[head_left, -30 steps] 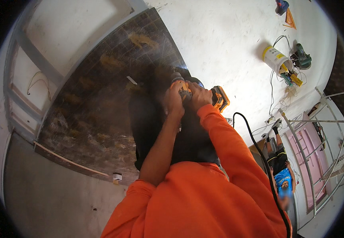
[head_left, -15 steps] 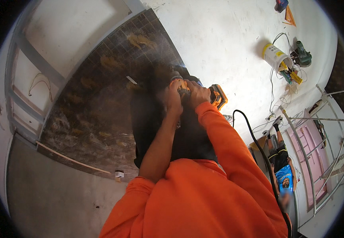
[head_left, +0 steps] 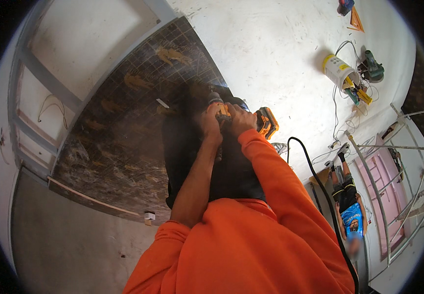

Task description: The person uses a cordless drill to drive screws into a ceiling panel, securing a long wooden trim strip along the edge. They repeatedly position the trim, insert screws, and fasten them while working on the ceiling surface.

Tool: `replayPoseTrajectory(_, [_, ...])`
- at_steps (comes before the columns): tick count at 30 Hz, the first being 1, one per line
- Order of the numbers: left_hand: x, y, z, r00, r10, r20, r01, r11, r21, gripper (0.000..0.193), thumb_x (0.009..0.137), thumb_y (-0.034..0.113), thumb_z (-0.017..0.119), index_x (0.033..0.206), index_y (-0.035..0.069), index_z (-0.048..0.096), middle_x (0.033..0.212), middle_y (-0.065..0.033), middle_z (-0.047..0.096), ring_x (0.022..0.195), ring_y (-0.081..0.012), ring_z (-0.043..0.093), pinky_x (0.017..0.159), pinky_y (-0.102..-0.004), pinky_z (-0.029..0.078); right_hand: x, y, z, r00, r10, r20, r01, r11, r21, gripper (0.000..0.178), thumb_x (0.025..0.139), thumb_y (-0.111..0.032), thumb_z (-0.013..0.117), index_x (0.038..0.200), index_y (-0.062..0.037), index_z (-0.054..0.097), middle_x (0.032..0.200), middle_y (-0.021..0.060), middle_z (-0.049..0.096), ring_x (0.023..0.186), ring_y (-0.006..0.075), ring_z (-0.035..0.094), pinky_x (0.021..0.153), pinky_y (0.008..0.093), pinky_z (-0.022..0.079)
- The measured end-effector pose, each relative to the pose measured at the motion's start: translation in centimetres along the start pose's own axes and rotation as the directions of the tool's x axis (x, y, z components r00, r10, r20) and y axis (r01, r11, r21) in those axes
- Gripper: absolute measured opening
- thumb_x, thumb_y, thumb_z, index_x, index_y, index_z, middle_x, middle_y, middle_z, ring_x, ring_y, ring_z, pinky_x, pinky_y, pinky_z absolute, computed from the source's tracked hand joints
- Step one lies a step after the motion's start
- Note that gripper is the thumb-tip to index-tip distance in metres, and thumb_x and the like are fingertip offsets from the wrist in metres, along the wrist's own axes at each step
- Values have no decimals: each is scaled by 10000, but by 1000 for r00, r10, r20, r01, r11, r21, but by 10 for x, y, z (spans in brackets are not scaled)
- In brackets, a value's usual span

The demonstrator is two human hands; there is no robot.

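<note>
An orange and black cordless drill (head_left: 223, 113) is gripped in both of my hands. My left hand (head_left: 211, 123) wraps round its front part, just behind the chuck (head_left: 215, 97). Farther back, my right hand (head_left: 241, 119) is closed on the handle, with the battery (head_left: 267, 123) sticking out to the right. The chuck points toward a dark, printed board (head_left: 119, 137). Whether the tip touches the board is hard to see. A small white strip (head_left: 162, 103) lies on the board, left of the drill.
A tipped white bucket (head_left: 338, 74) holding tools lies on the pale floor beside a green power tool (head_left: 371, 67). At the right, a person in a blue shirt (head_left: 352, 218) is near metal scaffolding (head_left: 376, 196). A black cable (head_left: 315, 176) runs past my right arm. Grey framing (head_left: 48, 81) stands at left.
My hands and the drill have shifted slightly to the left. The view has moved a little, and the board's markings look sharper. Both hands keep their grip.
</note>
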State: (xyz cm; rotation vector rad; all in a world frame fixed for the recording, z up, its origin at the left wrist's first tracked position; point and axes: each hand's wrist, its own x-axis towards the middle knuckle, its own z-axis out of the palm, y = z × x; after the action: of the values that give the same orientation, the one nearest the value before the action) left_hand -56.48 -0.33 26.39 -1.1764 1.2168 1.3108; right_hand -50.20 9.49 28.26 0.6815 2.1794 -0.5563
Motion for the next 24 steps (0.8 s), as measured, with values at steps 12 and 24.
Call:
replayPoseTrajectory(12, [6,-13,-4,999,-10,-42,8,999,-49,291,850,276,574,1001,32,621,904,-63,611,769,-192,624,687,-358,506,-2,-1,-4,1000,7,10,-7,1000,20,634,737,-397,725,1311,-222,519,1083,33,631,871,296,680,701,461,523])
replayPoseTrajectory(24, [3,-3,-1,999,-11,-32,12,1000,22,327,856,306,571,1031,37,632,931,-65,609,781,-192,605,701,-364,494,-1,-2,-6,998,35,47,-38,998,58,653,727,-416,729,1315,-229,518,1096,23,641,889,284,683,720,455,531])
